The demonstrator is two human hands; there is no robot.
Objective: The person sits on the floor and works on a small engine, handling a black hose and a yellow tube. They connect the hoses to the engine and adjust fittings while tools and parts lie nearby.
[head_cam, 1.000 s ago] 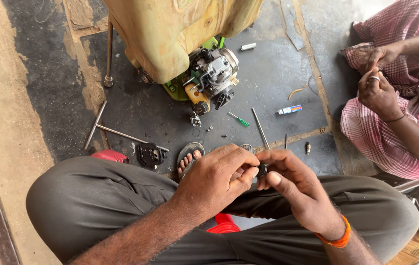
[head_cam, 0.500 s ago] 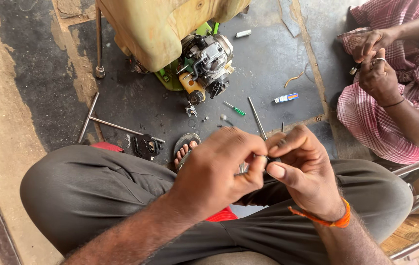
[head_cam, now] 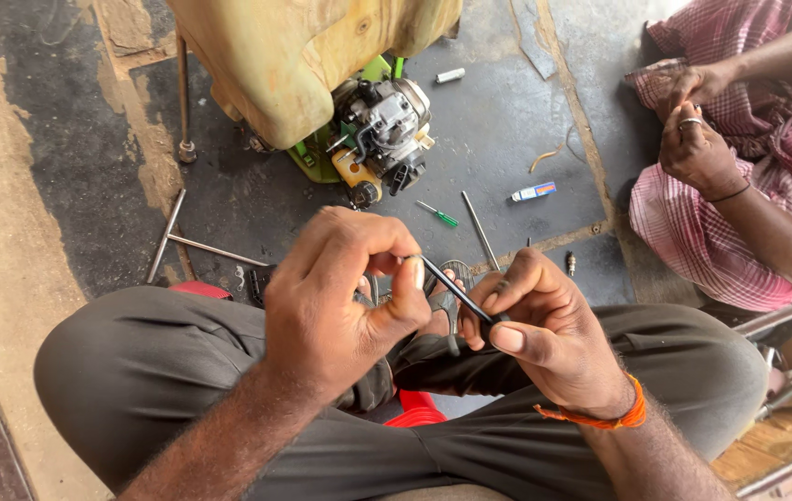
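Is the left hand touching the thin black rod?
Touching. The head view shows the left hand's thumb and fingertips pinching the rod's upper end.

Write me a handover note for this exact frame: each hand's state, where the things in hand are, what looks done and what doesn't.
Left hand: pinching the upper end of a thin black rod between thumb and forefinger.
Right hand: fingers closed around the rod's lower end, above the lap.
On the floor ahead: small engine under a yellow tank, green-handled screwdriver, long metal rod, T-handle wrench.
Done: rod is in both hands.
Left: rod not yet brought to the engine.
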